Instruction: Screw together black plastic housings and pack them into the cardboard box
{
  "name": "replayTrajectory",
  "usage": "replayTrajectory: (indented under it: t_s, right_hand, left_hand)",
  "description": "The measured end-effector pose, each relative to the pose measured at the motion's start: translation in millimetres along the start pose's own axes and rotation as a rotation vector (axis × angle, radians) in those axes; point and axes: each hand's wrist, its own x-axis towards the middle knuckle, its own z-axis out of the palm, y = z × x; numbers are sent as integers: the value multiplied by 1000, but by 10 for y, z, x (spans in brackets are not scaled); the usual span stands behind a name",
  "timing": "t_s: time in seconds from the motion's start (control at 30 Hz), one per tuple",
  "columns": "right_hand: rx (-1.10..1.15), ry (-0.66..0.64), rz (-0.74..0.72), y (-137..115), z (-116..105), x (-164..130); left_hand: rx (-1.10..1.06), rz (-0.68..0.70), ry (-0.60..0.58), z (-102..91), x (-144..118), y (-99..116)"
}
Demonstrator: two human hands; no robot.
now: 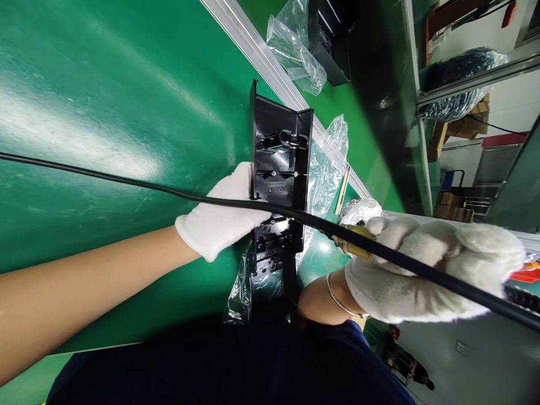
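My left hand, in a white glove, grips the side of a long black plastic housing, its thumb over the edge. The open inner side faces up, showing ribs, small screws and a black part with a loop. My right hand, also gloved, is closed around a tool with a yellowish body, raised at the right. Its kind is hard to make out, since the fingers cover most of it. A black cable passes in front of both hands and hides part of the housing.
The green tabletop has a metal edge rail. Clear plastic bags lie beside and under the housing. Another black housing stands past the rail with a plastic bag. A thin yellowish stick lies near the rail.
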Motion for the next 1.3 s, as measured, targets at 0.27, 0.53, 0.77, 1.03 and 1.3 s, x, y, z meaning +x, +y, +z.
replayTrajectory:
  t_s: [0.27,0.53,0.77,1.03,1.3]
  right_hand:
    - [-6,-47,-31,25,-57,-10]
    - [-50,-46,-19,55,-119,-13]
    - [-57,-73,1,30,-114,5]
    - [-78,-65,-44,43,-62,31]
    - [-22,-190,-39,-3,-81,61]
  left_hand:
    - [-2,-8,-6,-16,-7,5]
    - [38,13,7,-19,7,-52]
    - [56,-7,30,-18,5,-48]
    - [38,9,20,-17,3,-53]
    - [3,-21,25,5,-6,33]
